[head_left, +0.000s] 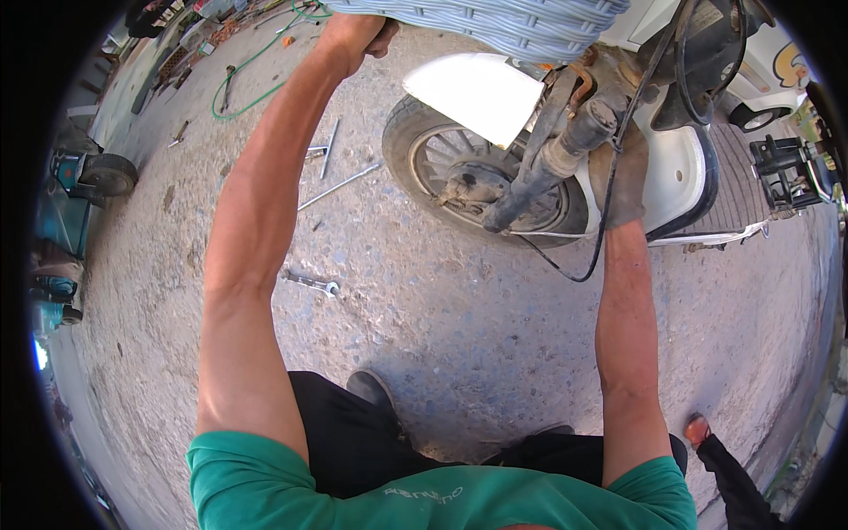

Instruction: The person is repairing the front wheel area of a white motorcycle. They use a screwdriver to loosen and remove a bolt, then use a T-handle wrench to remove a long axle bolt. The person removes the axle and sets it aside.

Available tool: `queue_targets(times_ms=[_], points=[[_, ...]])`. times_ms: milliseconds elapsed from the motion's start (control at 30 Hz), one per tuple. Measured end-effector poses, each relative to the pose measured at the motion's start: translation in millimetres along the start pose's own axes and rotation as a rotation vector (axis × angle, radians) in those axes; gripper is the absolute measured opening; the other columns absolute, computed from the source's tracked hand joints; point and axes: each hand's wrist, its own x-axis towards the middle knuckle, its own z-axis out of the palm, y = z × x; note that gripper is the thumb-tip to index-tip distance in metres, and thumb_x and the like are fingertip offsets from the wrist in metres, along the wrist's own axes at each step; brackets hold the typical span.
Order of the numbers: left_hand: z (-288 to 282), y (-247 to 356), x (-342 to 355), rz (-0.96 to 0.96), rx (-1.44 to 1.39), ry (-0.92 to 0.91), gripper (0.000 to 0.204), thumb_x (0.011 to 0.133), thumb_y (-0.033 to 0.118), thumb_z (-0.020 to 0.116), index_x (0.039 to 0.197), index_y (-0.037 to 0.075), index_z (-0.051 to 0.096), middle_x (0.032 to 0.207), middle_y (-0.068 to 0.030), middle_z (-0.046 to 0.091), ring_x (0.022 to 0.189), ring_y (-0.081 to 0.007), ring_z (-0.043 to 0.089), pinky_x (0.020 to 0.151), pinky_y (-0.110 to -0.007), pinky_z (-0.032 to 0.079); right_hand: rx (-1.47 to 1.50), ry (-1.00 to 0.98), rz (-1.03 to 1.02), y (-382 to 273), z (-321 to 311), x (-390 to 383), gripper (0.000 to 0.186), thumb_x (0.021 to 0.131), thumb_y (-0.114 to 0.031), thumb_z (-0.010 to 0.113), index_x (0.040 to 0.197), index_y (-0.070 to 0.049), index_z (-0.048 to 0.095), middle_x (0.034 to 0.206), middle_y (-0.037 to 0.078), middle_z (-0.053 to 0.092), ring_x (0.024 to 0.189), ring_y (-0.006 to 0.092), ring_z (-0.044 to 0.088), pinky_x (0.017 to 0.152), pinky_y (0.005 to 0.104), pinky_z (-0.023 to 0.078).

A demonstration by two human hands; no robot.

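Observation:
My bare left hand point(358, 40) is closed, its fingers curled beside the lower edge of a pale blue-grey woven basket point(530, 26). Whatever it grips, if anything, is hidden. On the right, my right hand point(625, 181), in what looks like a grimy brown glove, reaches in behind a scooter's front fork point(552, 159). A black cable point(609, 190) crosses in front of that hand, and its fingers are hidden. Below the basket, the front wheel point(433, 168) carries a white mudguard point(477, 93). The scooter's white body point(676, 168) is next to my right wrist.
An open-ended wrench point(311, 283) and long metal rods point(340, 185) lie on the rough concrete. A green hose point(238, 115) curls at the far left. A teal wheeled machine point(75, 199) stands at the left edge. Another person's foot point(698, 430) shows at lower right.

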Motion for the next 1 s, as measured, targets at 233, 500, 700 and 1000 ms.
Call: queue_targets(times_ms=[233,500,700,1000], points=[[12,7,-13,0.025,-0.157,-0.055,0.053,0.106,0.029,0.048,0.150,0.001,0.041,0.154,-0.0163,0.045,0.136,-0.0329,0.049,0.109,-0.052,0.044,0.061,-0.007,0.037,8,-1,-1,0.030,0.102,-0.003,0.054,0.131,0.006,0.054,0.122,0.011,0.065,0.107,0.0164,0.065,0.096,0.0302,0.054],[-6,-10,-11,-0.117,-0.172,0.007,0.043,0.106,0.034,0.046,0.132,0.001,0.056,0.123,-0.0111,0.066,0.100,-0.0248,0.063,0.078,-0.044,0.054,0.012,0.034,-0.006,3,0,0,0.027,0.103,-0.006,0.054,0.128,0.003,0.059,0.120,0.010,0.068,0.104,0.0198,0.067,0.093,0.0329,0.053],[-67,-6,-40,-0.142,-0.200,0.337,0.027,0.106,0.029,0.050,0.113,0.005,0.058,0.094,-0.0116,0.065,0.079,-0.0228,0.064,0.083,-0.045,0.059,-0.165,0.088,-0.103,6,-5,-2,0.020,0.087,-0.001,0.062,0.107,0.002,0.065,0.102,0.015,0.071,0.091,0.0230,0.068,0.082,0.0325,0.051],[-145,-105,-160,-0.770,0.670,0.215,0.032,0.091,0.018,0.062,0.117,0.000,0.066,0.094,-0.0127,0.068,0.060,-0.0178,0.063,0.057,-0.035,0.054,0.499,0.012,0.149,23,-5,-2,0.033,0.105,-0.010,0.049,0.133,0.006,0.053,0.128,0.013,0.060,0.115,0.0199,0.061,0.103,0.0343,0.050]])
